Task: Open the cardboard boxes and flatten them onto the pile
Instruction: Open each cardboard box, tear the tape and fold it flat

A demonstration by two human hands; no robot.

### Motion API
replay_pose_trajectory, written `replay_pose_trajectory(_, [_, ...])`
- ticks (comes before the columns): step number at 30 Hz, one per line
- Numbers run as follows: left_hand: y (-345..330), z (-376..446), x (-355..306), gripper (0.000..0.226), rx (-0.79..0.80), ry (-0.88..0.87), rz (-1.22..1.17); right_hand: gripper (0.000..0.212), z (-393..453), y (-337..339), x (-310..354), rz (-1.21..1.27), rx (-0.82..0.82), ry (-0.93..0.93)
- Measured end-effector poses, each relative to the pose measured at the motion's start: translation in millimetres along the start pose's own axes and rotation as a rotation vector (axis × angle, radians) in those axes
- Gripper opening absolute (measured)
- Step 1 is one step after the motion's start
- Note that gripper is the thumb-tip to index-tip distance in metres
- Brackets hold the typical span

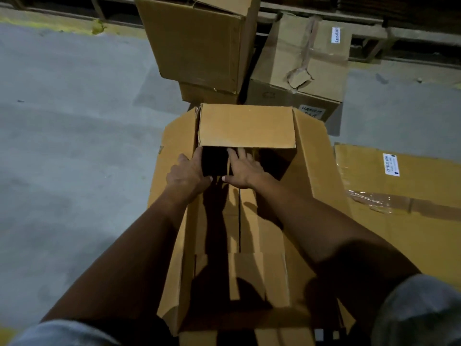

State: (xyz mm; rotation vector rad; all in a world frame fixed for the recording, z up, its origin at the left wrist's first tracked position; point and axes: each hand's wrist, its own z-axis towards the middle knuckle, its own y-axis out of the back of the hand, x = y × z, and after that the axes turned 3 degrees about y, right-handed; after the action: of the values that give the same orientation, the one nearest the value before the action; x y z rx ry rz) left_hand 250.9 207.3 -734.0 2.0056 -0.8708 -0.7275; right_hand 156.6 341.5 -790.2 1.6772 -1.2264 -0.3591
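An open cardboard box [239, 221] sits on the floor [74, 146] in front of stacked boxes [199, 46]. Inside it, the left hand [187, 176] and right hand [243, 171] press flat, fingers straight, neither grip holding anything. Flattened cardboard [404, 191] lies right of the box.

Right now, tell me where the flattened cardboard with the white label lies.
The flattened cardboard lies on the floor at the right of the head view, beside the open box that both hands reach into, its white label near the far edge.
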Motion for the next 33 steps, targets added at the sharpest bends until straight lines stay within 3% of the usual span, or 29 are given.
replay_pose_trajectory(5, [9.1,6.1,3.4,0.094,-0.102,0.090,-0.049,0.081,17.8,7.9,13.6,-0.017,-0.443,0.022])
replay_pose_trajectory(10, [2.1,22.5,18.6,0.054,-0.084,0.149,-0.116,0.102,55.9,52.9,11.3,-0.009,-0.730,0.031])
replay_pose_trajectory(16, [-6.9,33.1,29.2,0.033,0.122,0.173,-0.206,0.102,81.0,68.7,-7.5,0.092,-0.447,-0.100])
replay_pose_trajectory(20, [-6.7,29.9,13.2,0.012,0.166,0.105,-0.207,0.105,77.1,59.2,-14.0,0.098,-0.319,-0.096])
replay_pose_trajectory(22, [-2.4,26.2,9.2,0.007,0.159,0.073,-0.208,0.104,73.0,62.3,-14.1,0.123,-0.304,-0.105])
replay_pose_trajectory(27, [10.6,7.4,-1.2,0.021,0.120,-0.001,-0.205,0.100,46.2,75.1,-21.6,0.191,-0.366,-0.131])
replay_pose_trajectory(33, [20.4,-12.8,-10.2,0.004,0.118,-0.019,-0.295,0.089,-12.8,62.4,-51.0,0.297,-0.324,-0.248])
